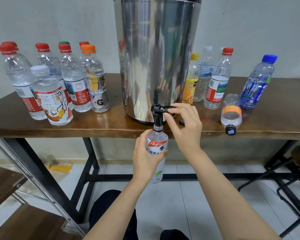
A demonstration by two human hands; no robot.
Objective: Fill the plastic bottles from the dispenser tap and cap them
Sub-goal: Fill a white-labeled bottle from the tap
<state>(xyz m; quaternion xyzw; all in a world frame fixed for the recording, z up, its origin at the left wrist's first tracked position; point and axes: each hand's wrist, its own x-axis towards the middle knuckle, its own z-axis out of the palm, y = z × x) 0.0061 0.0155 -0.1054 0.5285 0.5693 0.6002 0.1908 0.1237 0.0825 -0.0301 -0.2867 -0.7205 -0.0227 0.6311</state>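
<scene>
A tall steel dispenser (pixel 156 54) stands on the brown table (pixel 111 123), its black tap (pixel 157 115) hanging over the front edge. My left hand (pixel 146 158) grips an uncapped clear bottle with a white and red label (pixel 158 144), its mouth held right under the tap's spout. My right hand (pixel 184 123) pinches the black tap lever (pixel 165 108), which points right. A loose black cap (pixel 182 121) lies on the table just behind my right hand.
Several capped bottles (pixel 59 84) stand on the table's left part. More bottles (pixel 213 78) stand to the right, with one orange-labelled bottle (pixel 231 115) lying on its side near the front edge. Below are black table legs, a stool at right and a shelf frame at left.
</scene>
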